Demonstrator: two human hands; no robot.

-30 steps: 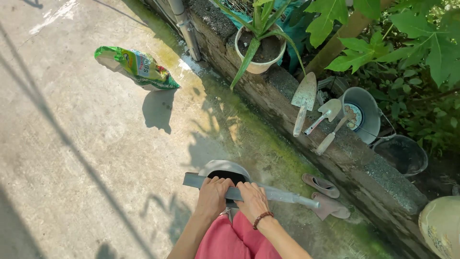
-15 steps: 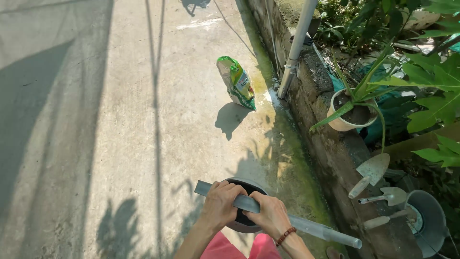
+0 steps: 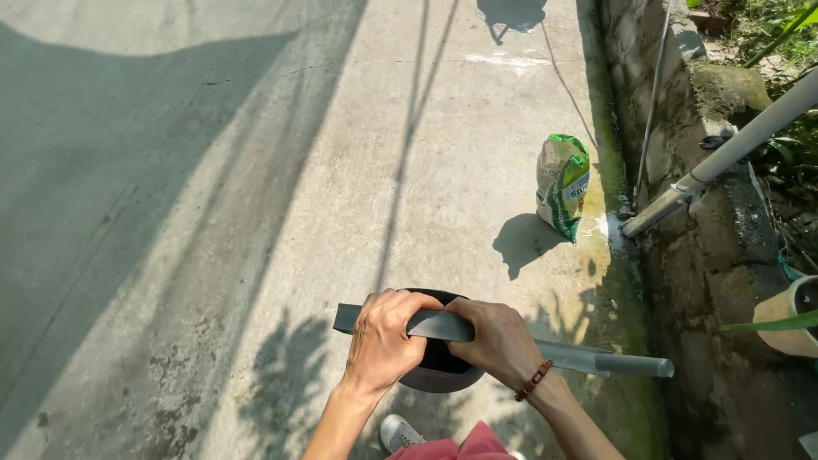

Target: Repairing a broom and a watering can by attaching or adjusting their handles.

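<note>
Both hands clenched on a grey pipe

Left hand (image 3: 381, 345) and right hand (image 3: 501, 342) grasp the pipe (image 3: 588, 359); a black pot (image 3: 439, 362) sits just beneath the fingers.

Outdoor garden path beside a home, in sun. Evidence: bare concrete paving (image 3: 256, 170) fills the frame's left and centre; a mossy stone wall (image 3: 707, 238) runs down the right edge. A green-and-tan soil bag (image 3: 562, 183) stands at right centre, with leafy plants (image 3: 780, 38) and a potted plant (image 3: 792, 319) along the wall.
</note>
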